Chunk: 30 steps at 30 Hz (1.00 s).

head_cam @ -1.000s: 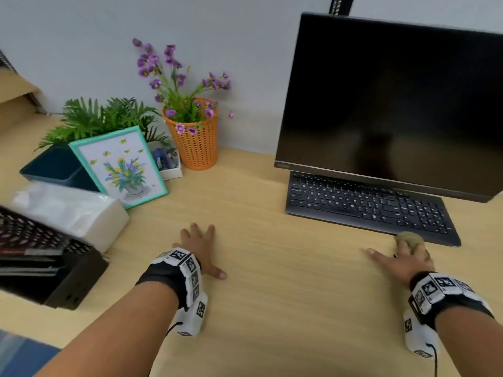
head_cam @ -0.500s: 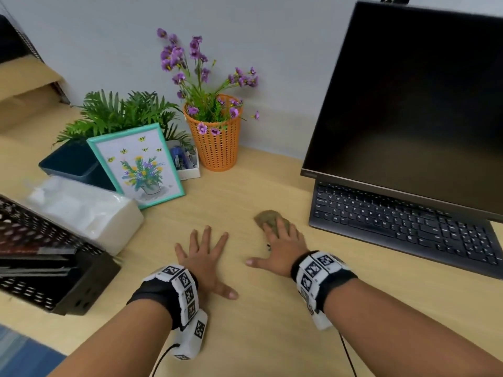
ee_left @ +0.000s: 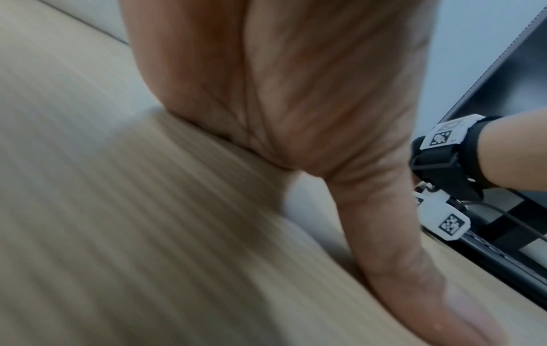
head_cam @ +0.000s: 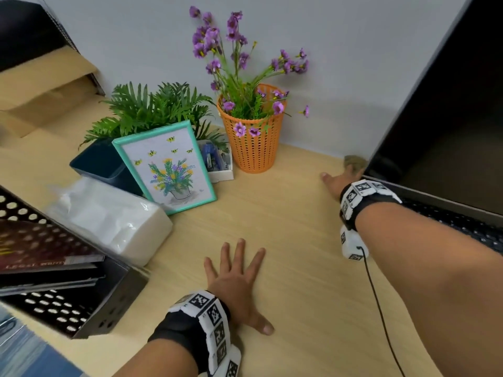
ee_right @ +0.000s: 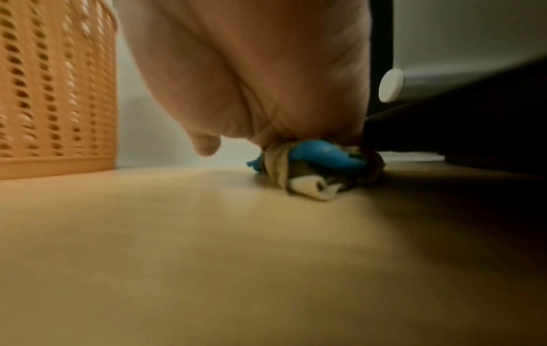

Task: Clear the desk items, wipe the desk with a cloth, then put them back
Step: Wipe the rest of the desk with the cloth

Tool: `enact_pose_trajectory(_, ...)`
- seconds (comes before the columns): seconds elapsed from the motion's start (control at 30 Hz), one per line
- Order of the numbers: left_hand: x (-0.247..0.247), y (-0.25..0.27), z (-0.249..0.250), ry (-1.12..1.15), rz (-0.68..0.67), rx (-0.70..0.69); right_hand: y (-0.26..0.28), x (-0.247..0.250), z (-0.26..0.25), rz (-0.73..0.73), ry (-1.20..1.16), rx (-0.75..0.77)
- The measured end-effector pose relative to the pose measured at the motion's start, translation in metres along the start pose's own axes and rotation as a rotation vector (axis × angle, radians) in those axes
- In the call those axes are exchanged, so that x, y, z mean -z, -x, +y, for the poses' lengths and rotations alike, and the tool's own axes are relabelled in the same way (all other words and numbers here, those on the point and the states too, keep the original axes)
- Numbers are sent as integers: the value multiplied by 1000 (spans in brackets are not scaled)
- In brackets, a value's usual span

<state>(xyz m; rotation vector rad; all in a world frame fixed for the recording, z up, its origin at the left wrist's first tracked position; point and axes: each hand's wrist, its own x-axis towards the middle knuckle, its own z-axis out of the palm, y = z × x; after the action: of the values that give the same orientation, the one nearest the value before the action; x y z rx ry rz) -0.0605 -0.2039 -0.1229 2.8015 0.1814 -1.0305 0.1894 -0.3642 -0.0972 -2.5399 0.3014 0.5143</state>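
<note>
My right hand (head_cam: 340,182) presses a wadded brownish cloth (head_cam: 353,161) onto the wooden desk (head_cam: 299,268) at the back, beside the lower left corner of the black monitor (head_cam: 449,118). In the right wrist view the palm (ee_right: 251,70) lies over the cloth (ee_right: 313,171), which shows blue and white folds; the thumb sticks out free. My left hand (head_cam: 236,268) lies flat on the desk near the front, fingers spread, holding nothing. The left wrist view shows that palm (ee_left: 296,93) and thumb resting on the wood.
An orange basket of purple flowers (head_cam: 251,148) stands just left of the cloth. Further left are a small white box (head_cam: 220,170), a teal picture frame (head_cam: 168,167), a fern planter (head_cam: 103,164), a tissue pack (head_cam: 114,216) and a black mesh tray (head_cam: 68,308). A keyboard (head_cam: 462,224) lies under the monitor.
My right hand has swept the cloth from in front of the keyboard leftwards across the desk, then away to the back by the monitor's corner. The left hand has stayed flat in place.
</note>
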Motion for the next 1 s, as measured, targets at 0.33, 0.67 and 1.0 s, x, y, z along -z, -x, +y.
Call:
enact_pose_trajectory(0.33, -3, -5, -2, 14, 3, -9, -44, 3, 5, 70, 64, -98)
enact_pose_trajectory(0.67, -3, -3, -1, 76, 42, 11, 93, -63, 7, -120, 273, 211)
enact_pose_trajectory(1.0, 6, 27, -47, 612, 54, -163, 208, -116, 18, -512, 638, 641)
